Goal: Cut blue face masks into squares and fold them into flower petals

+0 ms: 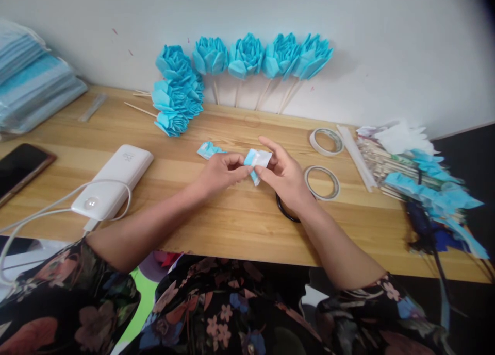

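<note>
Against a pale wall (371, 51) sits the wooden desk (232, 236), spanning nearly the whole view; on its far left corner lies a clear bag (36, 82) of stacked blue and white sheets; at its right end spreads a heap (429, 182) of blue scraps, thin sticks and bits too jumbled to sort; along the back, four blue flowers (246, 55) lean on the wall, with a cluster (174, 89) of more lying to their left.

Near the middle, the left hand (220, 174) and right hand (285, 180) face each other, the fingers of each closed in a pinch; left of the left forearm rests a white power bank (114, 182) with its cable, and beyond it a phone (25, 167); to the right lie pale rods (356, 159), two tape rolls (325, 151) and a black ring (285, 212), partly hidden by the right hand.

Just beyond the left knuckles, nearer that hand, lies a blue strip (209, 150), running roughly left to right; smallest is the folded piece (258, 159), gripped between both sets of fingertips, its broad blue-and-white part pointing away from the body, its narrow end hanging towards it; neither hand is clearly nearer.
</note>
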Motion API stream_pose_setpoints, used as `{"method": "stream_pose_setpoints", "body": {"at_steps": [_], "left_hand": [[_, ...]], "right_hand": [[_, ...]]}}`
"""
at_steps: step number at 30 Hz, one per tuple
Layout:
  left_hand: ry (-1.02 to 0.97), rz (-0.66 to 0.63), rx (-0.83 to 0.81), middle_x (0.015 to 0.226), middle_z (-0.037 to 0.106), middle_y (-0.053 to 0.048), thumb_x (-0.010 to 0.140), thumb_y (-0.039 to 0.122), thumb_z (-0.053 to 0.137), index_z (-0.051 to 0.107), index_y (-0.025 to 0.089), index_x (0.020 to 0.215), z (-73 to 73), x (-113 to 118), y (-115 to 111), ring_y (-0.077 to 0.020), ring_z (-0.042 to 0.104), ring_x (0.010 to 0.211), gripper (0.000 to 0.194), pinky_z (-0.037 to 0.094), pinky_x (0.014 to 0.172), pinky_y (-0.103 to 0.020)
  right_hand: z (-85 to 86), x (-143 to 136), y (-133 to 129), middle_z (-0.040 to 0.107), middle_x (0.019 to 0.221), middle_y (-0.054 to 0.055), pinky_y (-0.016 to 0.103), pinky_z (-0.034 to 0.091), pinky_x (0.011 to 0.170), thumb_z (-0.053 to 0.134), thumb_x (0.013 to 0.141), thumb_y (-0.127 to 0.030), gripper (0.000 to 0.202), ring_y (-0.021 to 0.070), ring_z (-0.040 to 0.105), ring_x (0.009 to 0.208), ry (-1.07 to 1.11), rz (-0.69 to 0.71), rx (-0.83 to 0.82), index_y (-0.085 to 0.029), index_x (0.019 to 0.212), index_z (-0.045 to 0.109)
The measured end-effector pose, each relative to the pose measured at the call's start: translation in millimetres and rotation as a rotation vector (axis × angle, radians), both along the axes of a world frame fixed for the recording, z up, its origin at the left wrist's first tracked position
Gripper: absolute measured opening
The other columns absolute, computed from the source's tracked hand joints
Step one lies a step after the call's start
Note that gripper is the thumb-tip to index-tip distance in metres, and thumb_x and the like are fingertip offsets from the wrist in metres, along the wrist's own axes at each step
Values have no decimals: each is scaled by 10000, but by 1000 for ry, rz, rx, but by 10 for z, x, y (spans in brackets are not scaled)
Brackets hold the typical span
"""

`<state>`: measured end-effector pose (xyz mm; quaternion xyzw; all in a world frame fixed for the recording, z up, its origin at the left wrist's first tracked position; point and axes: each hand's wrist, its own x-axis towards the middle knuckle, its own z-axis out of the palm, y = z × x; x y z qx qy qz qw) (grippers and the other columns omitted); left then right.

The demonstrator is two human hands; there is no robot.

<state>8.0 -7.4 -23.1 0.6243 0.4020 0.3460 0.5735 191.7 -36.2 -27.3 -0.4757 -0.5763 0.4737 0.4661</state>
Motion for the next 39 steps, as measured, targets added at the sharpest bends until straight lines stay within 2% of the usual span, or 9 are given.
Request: {"method": "stream_pose_setpoints", "body": {"at_steps": [5,8,11,15,19,24,30,34,39], "left_hand": [[-67,71,-6,589,556,22,753,405,743,633,168,689,39,6,-11,-89,473,552,270,376,546,-235],[-84,76,18,598,555,27,753,441,735,648,167,707,50,17,-14,-89,473,566,291,400,557,-231],[-56,57,40,606,562,26,750,456,728,663,163,709,34,16,-4,-86,468,571,303,398,555,-226],[-16,59,70,584,553,26,779,437,692,655,160,689,17,4,1,-83,450,561,294,376,554,-224],[62,41,105,573,531,33,814,350,646,625,158,647,13,14,-13,-76,418,550,255,327,543,-228],[80,36,126,585,548,32,814,310,638,640,152,655,-2,21,-17,-77,422,558,224,329,554,-234],[10,24,53,566,547,28,807,353,650,643,156,662,-2,4,-3,-77,441,539,244,349,541,-228],[-14,52,-43,528,534,30,795,371,673,641,160,655,-10,-1,2,-79,455,516,256,351,518,-219],[-60,78,-133,530,547,32,769,388,704,662,163,674,-12,-3,6,-76,460,521,248,385,531,-219]], "right_hand": [[-10,-11,-4,652,840,-17,327,536,664,726,806,-238,636,164,602,706,-29,2,3,-322,1404,528],[-22,-8,-5,637,822,-21,326,524,659,727,811,-248,648,162,587,691,-23,4,-9,-322,1419,517],[-23,-7,-10,659,882,-6,339,532,716,738,814,-301,606,174,612,765,-21,1,-13,-309,1390,550],[4,-11,-14,700,992,19,349,532,828,756,804,-398,437,181,637,896,5,0,-11,-261,1208,659],[16,-5,-9,676,844,-5,297,497,724,763,792,-385,246,139,596,761,-3,-53,-7,-232,978,709],[10,-8,-4,578,697,-31,261,416,610,729,806,-319,111,107,493,639,-76,-148,80,-212,823,702],[2,-11,-25,622,747,-21,274,447,619,713,839,-298,96,121,541,658,-166,-174,176,-225,900,703],[-3,6,-37,663,784,-18,285,476,665,698,853,-213,40,129,577,698,-257,-179,315,-236,886,705],[-3,24,-22,725,893,-4,315,512,748,596,833,-58,231,150,639,801,-352,-135,490,-251,879,716]]}}
